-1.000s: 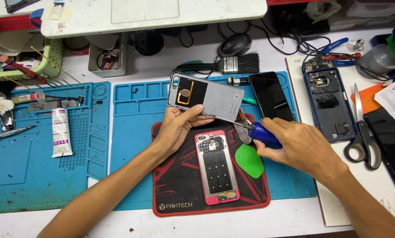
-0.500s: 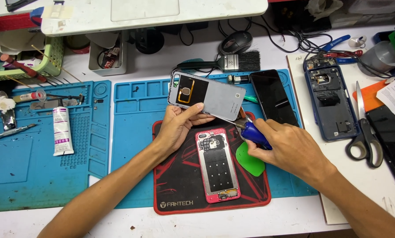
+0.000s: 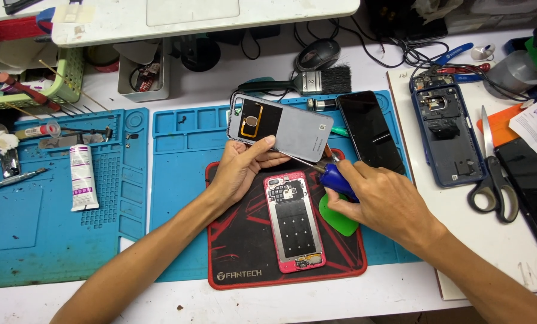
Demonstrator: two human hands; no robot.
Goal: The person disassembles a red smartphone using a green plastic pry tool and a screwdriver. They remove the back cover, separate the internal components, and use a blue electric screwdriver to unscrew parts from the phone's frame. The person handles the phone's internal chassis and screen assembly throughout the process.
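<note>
I see the grey back cover [image 3: 283, 129] lifted off the bench, its inner face toward me, long axis running from upper left to lower right, with the end that carries the dark patch and round gold ring toward the left. My left hand [image 3: 239, 171] comes in from the lower left, forearm slanting up across the blue work mat [image 3: 184, 156], and grips the cover's lower edge: the thumb lies across the near face and the other fingers curl shut behind it. My right hand [image 3: 381, 201] enters from the lower right, its back turned up, fingers wrapped closed around the blue handle of a screwdriver [image 3: 335, 178]; the thin metal shaft points up and left to the cover's lower edge, though I cannot tell whether the tip touches it. Just below the cover, the opened pink-framed phone [image 3: 294, 222] lies flat on the black and red pad [image 3: 238, 252], long axis almost straight toward me, camera end away. A green pick [image 3: 339, 217] lies partly under my right hand, just beside the phone. A black screen panel [image 3: 370, 132] rests to the right of the cover, tilted the same way, and a blue phone body [image 3: 447, 135] and scissors [image 3: 493, 174] lie farther right
</note>
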